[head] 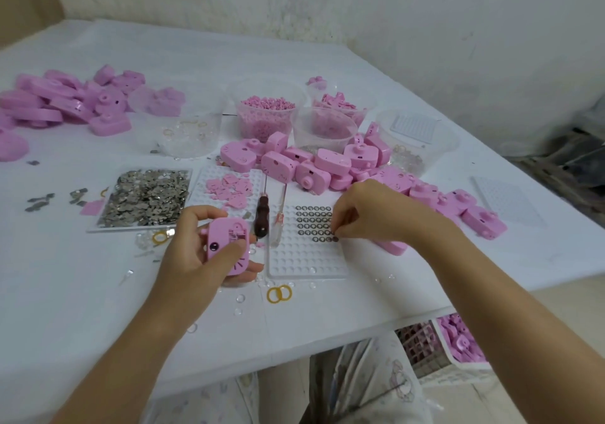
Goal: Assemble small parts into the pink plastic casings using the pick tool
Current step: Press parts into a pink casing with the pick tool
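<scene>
— Where are we keeping the pink plastic casing (228, 243) with the dark round button?

— We are gripping it in our left hand (193, 253). The fingers are curling round its back and the thumb is pressing across its front face, so it is sitting clamped between them, raised off the white table (98, 309).

— And our right hand (370, 214)?

— We are reaching it to three o'clock of the casing, over the white dimpled plastic tray (304, 260). The thumb and forefinger are closing together at their tips on one of the small grey metal rings (314, 223), at the five o'clock corner of the filled rows. The other fingers are curling in behind.

— Are we touching the pick tool with the dark wooden handle (262, 217)?

— No. It is lying flat between the casing and the tray, its shaft pointing to twelve o'clock, just beside the clear-handled screwdriver (278, 230), apart from both hands.

— What are we seeing beyond?

— A heap of loose pink casings (327, 165) is lying at twelve o'clock of the tray, and a flat tray of silvery metal pieces (147, 197) at ten o'clock of our left hand.
</scene>
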